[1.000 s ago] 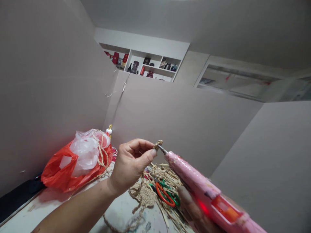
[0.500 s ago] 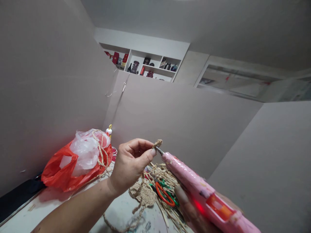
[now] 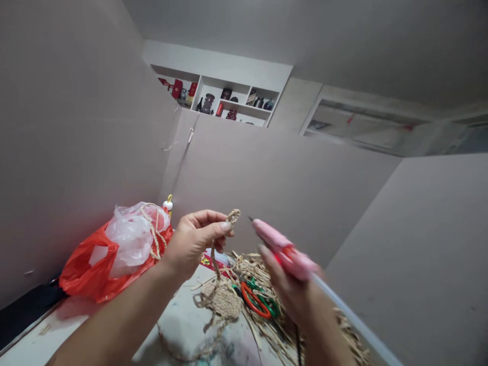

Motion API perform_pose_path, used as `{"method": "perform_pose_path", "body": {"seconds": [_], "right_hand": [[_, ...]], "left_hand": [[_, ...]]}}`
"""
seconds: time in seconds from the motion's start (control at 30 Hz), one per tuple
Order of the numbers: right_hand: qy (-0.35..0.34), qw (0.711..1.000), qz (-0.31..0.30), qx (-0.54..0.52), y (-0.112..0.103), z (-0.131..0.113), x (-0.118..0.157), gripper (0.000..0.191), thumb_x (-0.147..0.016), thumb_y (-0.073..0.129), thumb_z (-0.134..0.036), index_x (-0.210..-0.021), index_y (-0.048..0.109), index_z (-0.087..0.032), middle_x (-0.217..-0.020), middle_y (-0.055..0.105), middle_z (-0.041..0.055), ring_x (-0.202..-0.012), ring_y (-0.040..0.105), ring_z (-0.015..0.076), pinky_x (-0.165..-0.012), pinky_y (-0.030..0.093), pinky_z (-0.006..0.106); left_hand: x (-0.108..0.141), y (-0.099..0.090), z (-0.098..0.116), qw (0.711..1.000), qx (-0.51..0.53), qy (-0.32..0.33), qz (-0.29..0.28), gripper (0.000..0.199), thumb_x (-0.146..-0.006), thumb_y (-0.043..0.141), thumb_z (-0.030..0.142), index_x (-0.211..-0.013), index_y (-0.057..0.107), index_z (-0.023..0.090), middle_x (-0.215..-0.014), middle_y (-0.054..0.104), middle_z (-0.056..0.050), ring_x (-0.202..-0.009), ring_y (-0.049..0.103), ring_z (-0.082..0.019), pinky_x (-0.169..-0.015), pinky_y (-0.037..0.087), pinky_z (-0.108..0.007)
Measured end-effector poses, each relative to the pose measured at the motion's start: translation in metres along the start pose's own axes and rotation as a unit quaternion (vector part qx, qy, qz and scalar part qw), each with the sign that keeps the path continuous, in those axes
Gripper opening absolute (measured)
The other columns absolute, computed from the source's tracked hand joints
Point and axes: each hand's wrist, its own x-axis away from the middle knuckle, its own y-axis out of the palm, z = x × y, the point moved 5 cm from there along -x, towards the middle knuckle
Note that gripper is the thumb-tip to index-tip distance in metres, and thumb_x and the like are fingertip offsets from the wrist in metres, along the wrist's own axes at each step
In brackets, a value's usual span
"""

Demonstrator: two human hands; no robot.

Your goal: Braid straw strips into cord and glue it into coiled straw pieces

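Between the thumb and fingers of my left hand is the curled end of a braided straw cord. Its length hangs down behind the hand towards the table. My right hand is wrapped round a pink hot glue gun, with a glue stick running out of its back. The gun's nozzle points up and left, a short gap from the cord end. Below the hands lies a flat coiled piece of braided straw, beside orange-handled scissors and a green-handled pair.
Loose straw strips are heaped behind and right of the scissors on the white table. A red plastic bag with clear plastic sits at the left by the wall. A white-capped bottle stands behind it.
The glue gun's nozzle has come away from the cord end, and my right hand has drawn back and turned the gun. My left hand has shifted slightly left and up with the cord.
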Motion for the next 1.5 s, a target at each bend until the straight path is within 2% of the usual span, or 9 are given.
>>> {"method": "perform_pose_path", "body": {"seconds": [0.1,0.27,0.5,0.73,0.83,0.93,1.03,1.17,1.5], "right_hand": [[0.081,0.958,-0.183,0.204,0.052,0.041,-0.001,0.034,-0.093,0.039,-0.039,-0.104,0.065,-0.019,-0.088,0.071,0.0091,-0.078,0.065,0.0227,-0.065,0.044,0.029],[0.102,0.921,-0.291,0.237,0.089,0.087,0.046,0.012,-0.084,0.051,-0.026,-0.087,0.060,-0.019,-0.086,0.066,0.0079,-0.074,0.059,0.0199,-0.061,0.031,0.027],[0.121,0.887,-0.383,0.227,0.059,0.123,0.093,0.026,-0.074,0.058,-0.018,-0.100,0.057,-0.017,-0.101,0.061,0.0087,-0.088,0.057,0.0217,-0.069,0.033,0.028],[0.133,0.874,-0.422,0.198,0.033,0.133,0.107,0.024,-0.067,0.067,-0.024,-0.091,0.062,-0.018,-0.091,0.063,0.0053,-0.078,0.058,0.0196,-0.067,0.039,0.027],[0.131,0.919,-0.352,0.121,0.017,0.116,0.084,0.011,-0.075,0.062,-0.027,-0.082,0.065,-0.018,-0.084,0.063,0.0049,-0.075,0.058,0.0190,-0.068,0.042,0.028],[0.177,0.964,-0.192,-0.050,-0.006,0.079,0.051,0.024,-0.083,0.059,-0.039,-0.077,0.067,-0.018,-0.072,0.063,0.0039,-0.066,0.056,0.0172,-0.062,0.044,0.028],[0.228,0.933,-0.092,-0.261,-0.010,0.034,0.031,0.020,-0.076,0.071,-0.039,-0.078,0.072,-0.020,-0.058,0.060,-0.0005,-0.054,0.053,0.0119,-0.052,0.044,0.023],[0.210,0.879,-0.023,-0.427,0.003,-0.008,0.021,0.018,-0.068,0.080,-0.031,-0.084,0.076,-0.024,-0.074,0.069,0.0014,-0.053,0.056,0.0083,-0.050,0.048,0.019],[0.206,0.837,0.074,-0.502,0.014,-0.020,0.008,0.013,-0.063,0.084,-0.027,-0.071,0.076,-0.022,-0.064,0.071,0.0006,-0.046,0.053,0.0054,-0.043,0.046,0.014]], "left_hand": [[-0.004,-0.004,-0.001,0.999,0.013,-0.029,-0.009,0.018,-0.063,0.078,0.021,-0.073,0.066,0.013,-0.059,0.065,0.000,-0.049,0.053,-0.007,-0.052,0.041,-0.020],[-0.008,-0.007,0.002,0.999,0.016,-0.038,-0.016,0.015,-0.064,0.077,0.018,-0.074,0.066,0.014,-0.060,0.065,0.001,-0.051,0.053,-0.006,-0.054,0.040,-0.020],[-0.011,-0.004,-0.006,0.998,0.014,-0.059,-0.032,0.011,-0.065,0.076,0.017,-0.072,0.068,0.015,-0.058,0.063,0.002,-0.053,0.054,-0.006,-0.055,0.040,-0.019],[-0.005,0.005,-0.026,0.986,-0.012,-0.140,-0.094,0.013,-0.066,0.077,0.018,-0.073,0.067,0.014,-0.059,0.061,0.002,-0.048,0.051,-0.005,-0.048,0.039,-0.018],[-0.003,0.009,-0.027,0.983,-0.020,-0.144,-0.109,0.013,-0.065,0.077,0.019,-0.072,0.067,0.014,-0.058,0.061,0.002,-0.046,0.051,-0.006,-0.047,0.040,-0.019],[0.000,0.014,-0.027,0.983,-0.024,-0.140,-0.117,0.015,-0.063,0.077,0.019,-0.070,0.066,0.013,-0.059,0.062,0.001,-0.046,0.052,-0.007,-0.047,0.039,-0.020],[0.003,0.018,-0.026,0.984,-0.037,-0.121,-0.126,0.014,-0.064,0.077,0.020,-0.071,0.067,0.012,-0.060,0.062,0.001,-0.047,0.052,-0.006,-0.048,0.038,-0.020],[0.008,0.020,-0.023,0.985,-0.055,-0.087,-0.140,0.013,-0.067,0.076,0.020,-0.074,0.069,0.012,-0.062,0.063,0.000,-0.049,0.052,-0.006,-0.051,0.040,-0.020],[0.013,0.022,-0.016,0.987,-0.051,-0.068,-0.136,0.015,-0.069,0.077,0.021,-0.075,0.067,0.012,-0.065,0.064,-0.001,-0.052,0.054,-0.006,-0.052,0.043,-0.019]]}}
